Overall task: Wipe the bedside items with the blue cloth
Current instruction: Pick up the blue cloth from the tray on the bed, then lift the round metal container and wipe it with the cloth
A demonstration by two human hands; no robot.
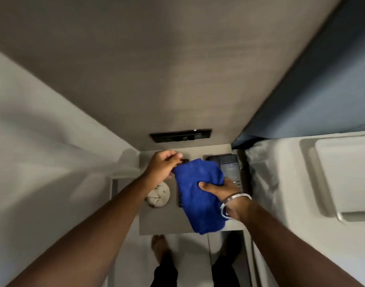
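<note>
R hand [221, 190] grips blue cloth [198, 195], hiding most of remote [180, 200]; L hand [163, 167] pinches small dark item, unclear.

- Grey bedside table [156, 222] set in the corner, between a pale wall and the bed.
- Dark telephone [231, 168] is seen at its back right, partly covered.
- Round cream ornament [158, 194] sits at the left.
- A slim dark object [180, 200], mostly hidden, lies just beside the ornament; what it is cannot be told.

Nightstand [163, 222] front bare; phone [232, 168] blocks right rear, white ball [158, 194] left
</note>
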